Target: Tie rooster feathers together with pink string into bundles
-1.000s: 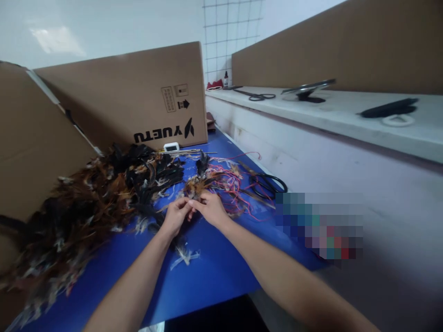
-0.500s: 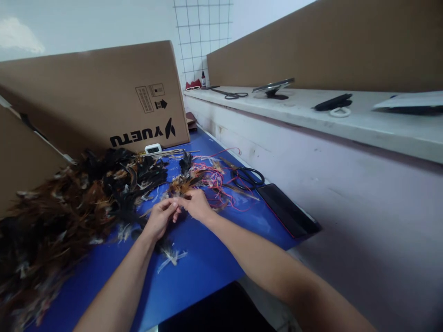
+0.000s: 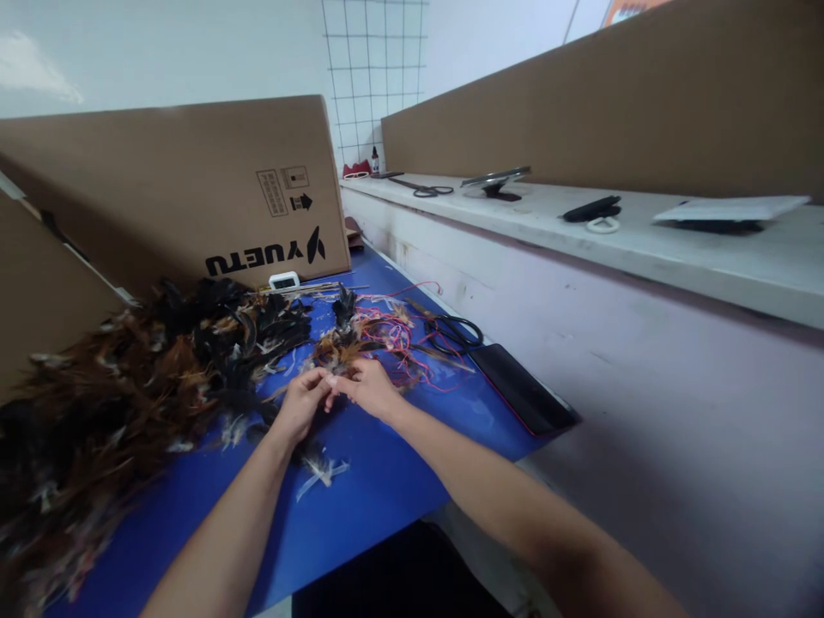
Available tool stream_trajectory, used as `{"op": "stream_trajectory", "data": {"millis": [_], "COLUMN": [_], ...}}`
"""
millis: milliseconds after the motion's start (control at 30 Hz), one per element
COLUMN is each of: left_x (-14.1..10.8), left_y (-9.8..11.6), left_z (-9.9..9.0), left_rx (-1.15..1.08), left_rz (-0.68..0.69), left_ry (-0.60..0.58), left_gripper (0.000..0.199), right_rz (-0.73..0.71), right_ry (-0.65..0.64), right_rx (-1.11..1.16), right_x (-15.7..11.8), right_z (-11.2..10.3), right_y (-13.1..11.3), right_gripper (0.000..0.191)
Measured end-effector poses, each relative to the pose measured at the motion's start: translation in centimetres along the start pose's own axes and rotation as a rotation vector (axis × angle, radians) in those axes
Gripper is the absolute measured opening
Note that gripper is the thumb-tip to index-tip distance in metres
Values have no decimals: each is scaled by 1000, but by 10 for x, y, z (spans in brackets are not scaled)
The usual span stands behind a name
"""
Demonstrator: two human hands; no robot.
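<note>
My left hand [image 3: 302, 405] and my right hand [image 3: 371, 388] meet fingertip to fingertip above the blue table. Both are closed in a pinch, and a small pale bit shows between them, too small to name. Just beyond the fingers lies a clump of brown and grey feathers [image 3: 336, 350], with a dark feather tuft [image 3: 345, 306] behind it. Tangled pink and red string [image 3: 400, 333] spreads to the right of the clump. A loose feather with pale strips [image 3: 323, 472] rests on the table nearer to me.
A large heap of brown and black feathers [image 3: 148, 378] covers the left side. Black-handled scissors [image 3: 458, 333] and a dark phone [image 3: 524, 388] lie along the right edge. Behind stand a cardboard box [image 3: 180, 189] and a small white digital display [image 3: 284, 281]. A white ledge [image 3: 541, 225] holds several items.
The view has shifted slightly. My hands stay together at nearly the same spot, with the fingertips slightly rearranged and a pale bit now showing between them.
</note>
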State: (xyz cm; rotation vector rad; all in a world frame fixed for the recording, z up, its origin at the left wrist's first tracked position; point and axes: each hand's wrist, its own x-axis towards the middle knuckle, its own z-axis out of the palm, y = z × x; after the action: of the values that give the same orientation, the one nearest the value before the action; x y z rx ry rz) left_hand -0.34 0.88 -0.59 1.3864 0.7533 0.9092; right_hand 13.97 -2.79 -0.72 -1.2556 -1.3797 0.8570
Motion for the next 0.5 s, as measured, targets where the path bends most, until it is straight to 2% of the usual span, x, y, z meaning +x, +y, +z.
{"op": "stream_trajectory", "data": {"millis": [167, 367, 500], "left_x": [1, 2, 0], "left_y": [0, 0, 2], "left_z": [0, -2, -2], "left_rx": [-5, -162, -175], "left_rz": [9, -21, -68], "left_ry": [15, 58, 18], "left_gripper": [29, 27, 27], "right_rz": [-46, -81, -76], "right_ry": [-8, -35, -52], "right_rx": [-44, -18, 48], "right_x": [16, 30, 28], "right_z": [-3, 0, 1], "right_y": [-8, -9, -6], "right_gripper": [26, 27, 31]}}
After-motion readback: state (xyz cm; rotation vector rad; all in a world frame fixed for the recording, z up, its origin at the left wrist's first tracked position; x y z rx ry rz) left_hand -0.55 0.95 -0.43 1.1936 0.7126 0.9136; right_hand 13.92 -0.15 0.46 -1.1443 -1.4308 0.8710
